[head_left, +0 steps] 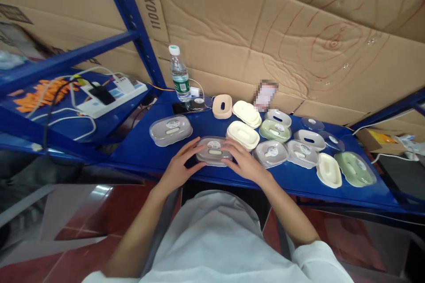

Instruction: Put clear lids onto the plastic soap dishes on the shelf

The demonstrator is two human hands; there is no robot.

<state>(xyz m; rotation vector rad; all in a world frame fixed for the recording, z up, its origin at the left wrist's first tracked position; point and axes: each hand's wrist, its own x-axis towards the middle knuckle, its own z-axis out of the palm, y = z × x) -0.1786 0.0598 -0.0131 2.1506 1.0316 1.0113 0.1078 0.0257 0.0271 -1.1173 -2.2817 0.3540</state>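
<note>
At the table's front edge lies a grey soap box (214, 153) under a clear lid with a round sticker. My left hand (178, 166) grips its left end, thumb at the near side and fingers toward the far side. On the opposite end my right hand (245, 161) has hold of it in a similar way, covering that corner. Another lidded grey soap box (171, 131) sits to the left of my left hand. Just beyond my right hand is a cream soap box part (243, 135).
More soap boxes in grey, green (355, 169) and cream (328, 170) spread across the right of the blue table (136, 147). Loose clear lids (312, 124) lie behind them. A water bottle (180, 75) stands at the back, beside a dark phone (186, 107). Cardboard walls the rear.
</note>
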